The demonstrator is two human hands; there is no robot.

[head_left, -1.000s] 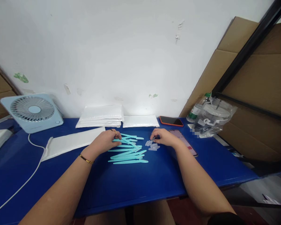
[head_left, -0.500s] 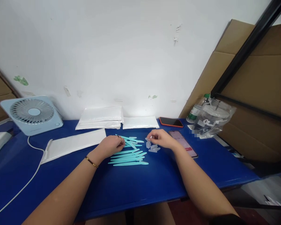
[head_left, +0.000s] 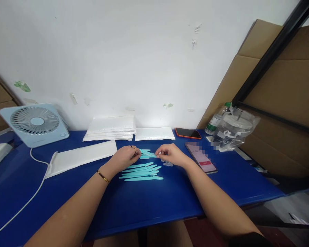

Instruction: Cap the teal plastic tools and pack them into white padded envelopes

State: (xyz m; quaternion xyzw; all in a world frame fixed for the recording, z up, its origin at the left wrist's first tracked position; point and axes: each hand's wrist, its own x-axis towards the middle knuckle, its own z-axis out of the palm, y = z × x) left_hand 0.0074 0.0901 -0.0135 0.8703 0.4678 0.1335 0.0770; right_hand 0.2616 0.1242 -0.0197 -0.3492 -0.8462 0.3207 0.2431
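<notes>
My left hand (head_left: 127, 157) is closed in a pinch on a slim teal eyebrow razor (head_left: 150, 154), whose angled end points right. My right hand (head_left: 171, 154) is pinched at that end; a translucent cap seems to be in its fingers, mostly hidden by them. Other loose translucent caps (head_left: 168, 164) lie under and beside my right hand. Below the hands, several teal razors (head_left: 141, 173) lie roughly side by side on the blue table (head_left: 134, 206). A few more razors (head_left: 145, 150) are partly covered behind my left hand.
White padded envelopes (head_left: 110, 127) are stacked by the wall, and one long envelope (head_left: 83, 159) lies to the left. A blue fan (head_left: 37, 121) with a white cable stands at far left. Right are two phones (head_left: 202, 156), a bottle (head_left: 216, 121) and a bagged cup (head_left: 234, 128).
My right hand has moved left from the loose caps to the end of the razor. My left hand has shifted slightly right, with a razor now between the two hands.
</notes>
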